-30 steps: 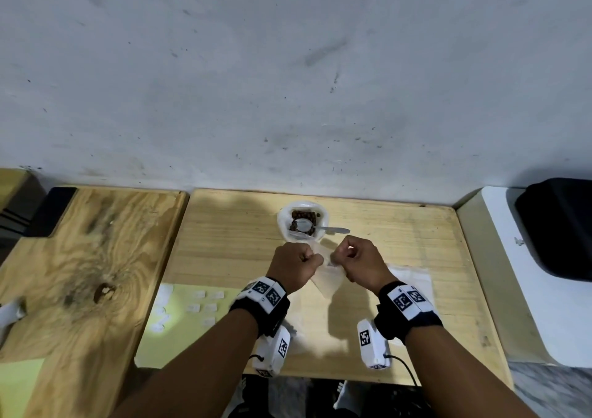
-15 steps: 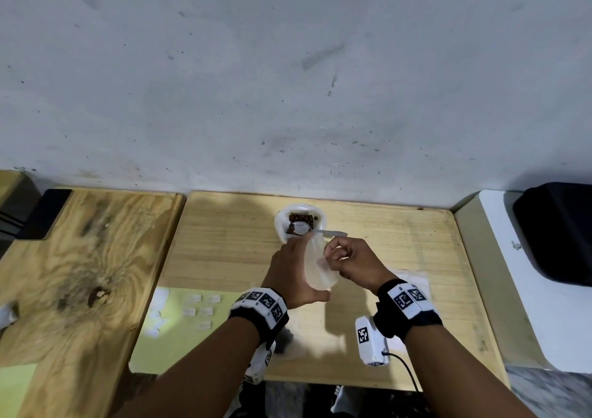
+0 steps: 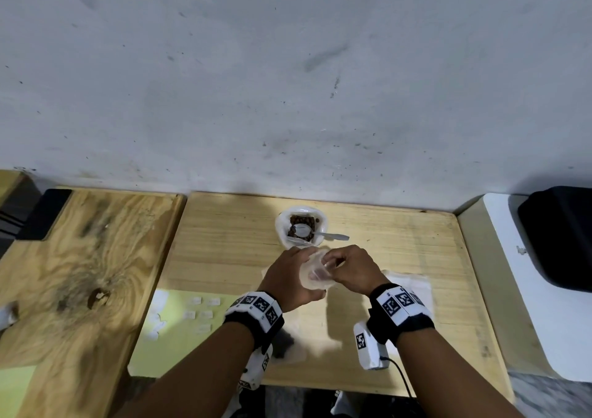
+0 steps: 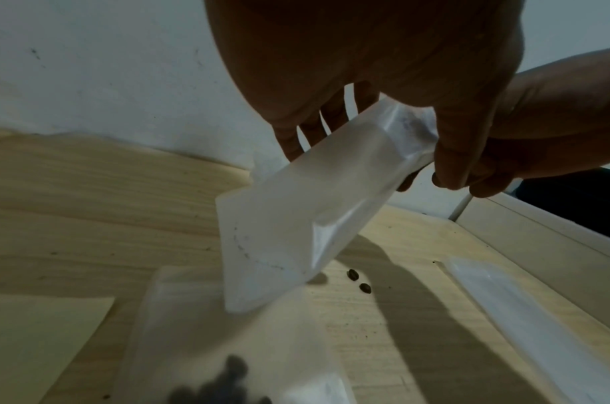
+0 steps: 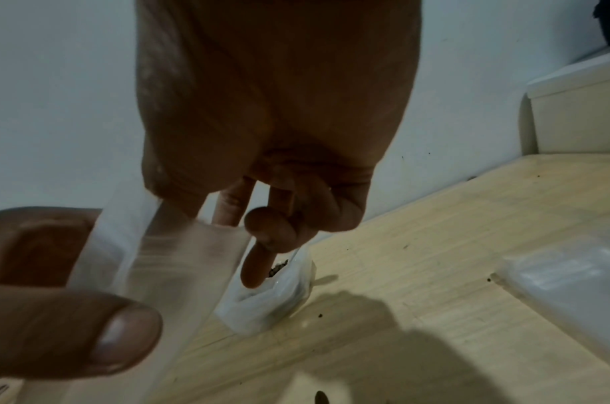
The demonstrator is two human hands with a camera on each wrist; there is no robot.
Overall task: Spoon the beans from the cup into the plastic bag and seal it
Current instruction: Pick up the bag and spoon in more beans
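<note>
A white cup (image 3: 283, 225) of dark beans stands at the table's back with a spoon (image 3: 333, 235) lying in it. Just in front of it both hands hold a small clear plastic bag (image 3: 315, 275) above the table. My left hand (image 3: 296, 268) wraps the bag from the left, thumb on one face and fingers behind it, as the left wrist view shows on the bag (image 4: 296, 218). My right hand (image 3: 331, 262) pinches the bag's top edge. In the right wrist view the bag (image 5: 179, 259) has its mouth parted. It looks empty.
Another bag (image 4: 227, 355) holding some beans lies under my left wrist, with loose beans (image 4: 354, 274) beside it. Flat empty bags (image 3: 413, 286) lie right of my hands. A green sheet (image 3: 179, 318) with small white pieces lies front left. The wall is close behind the cup.
Both fists were pinching the bag's top together. My left hand has since turned and spread round the bag's side, and the bag's mouth has come apart under my right fingers.
</note>
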